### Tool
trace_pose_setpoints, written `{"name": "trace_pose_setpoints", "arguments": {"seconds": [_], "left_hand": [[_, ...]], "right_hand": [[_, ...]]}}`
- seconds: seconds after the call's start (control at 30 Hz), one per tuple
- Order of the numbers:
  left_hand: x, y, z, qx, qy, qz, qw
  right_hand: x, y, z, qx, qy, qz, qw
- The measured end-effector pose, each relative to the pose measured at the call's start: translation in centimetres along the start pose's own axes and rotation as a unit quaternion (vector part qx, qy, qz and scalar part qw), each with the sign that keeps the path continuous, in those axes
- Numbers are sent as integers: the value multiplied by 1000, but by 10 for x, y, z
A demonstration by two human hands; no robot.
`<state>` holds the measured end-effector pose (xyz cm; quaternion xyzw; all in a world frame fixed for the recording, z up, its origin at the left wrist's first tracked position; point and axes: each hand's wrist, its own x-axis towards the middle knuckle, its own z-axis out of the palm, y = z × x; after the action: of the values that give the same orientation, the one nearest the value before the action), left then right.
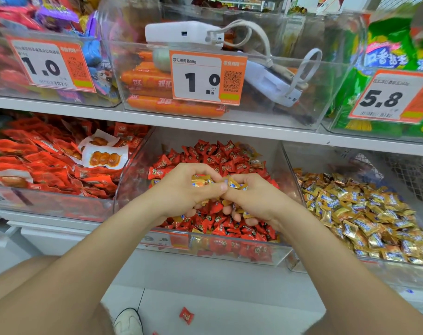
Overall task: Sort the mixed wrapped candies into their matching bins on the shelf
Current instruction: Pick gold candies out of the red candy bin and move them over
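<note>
Both hands hover together over the middle clear bin [239,252], which is heaped with red wrapped candies [220,153]. My left hand [181,189] curls round several gold wrapped candies [202,183]. My right hand [254,197] pinches another gold candy [234,183] at its fingertips, with more gold wrappers showing under its fingers. The two hands touch at the thumbs. To the right, a second clear bin [299,268] is filled with gold wrapped candies [365,218]. A few gold wrappers lie mixed among the red ones near the middle bin's front.
A bin of red snack packets [48,160] stands on the left. The upper shelf [205,123] carries bins with sausages [147,79], price tags and white devices. One red candy [186,315] lies on the floor beside my shoe [128,321].
</note>
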<state>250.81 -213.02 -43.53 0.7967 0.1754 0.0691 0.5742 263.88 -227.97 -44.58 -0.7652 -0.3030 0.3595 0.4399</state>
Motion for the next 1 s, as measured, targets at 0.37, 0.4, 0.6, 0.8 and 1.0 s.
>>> {"name": "trace_pose_setpoints", "arguments": {"seconds": [0.37, 0.4, 0.6, 0.8, 1.0], "left_hand": [[7, -1, -9, -194, 62, -161, 966], [7, -2, -8, -202, 63, -171, 962], [4, 1, -2, -295, 59, -181, 937], [6, 0, 14, -291, 58, -103, 949], [7, -6, 20, -253, 45, -87, 962]], "right_hand": [[-4, -2, -12, -1, -37, 28, 999], [-4, -3, -12, 7, -29, 25, 999], [-14, -3, -10, 38, -3, -7, 999], [-17, -4, 8, 162, -57, -14, 985], [-17, -4, 9, 105, -5, -38, 994]]}}
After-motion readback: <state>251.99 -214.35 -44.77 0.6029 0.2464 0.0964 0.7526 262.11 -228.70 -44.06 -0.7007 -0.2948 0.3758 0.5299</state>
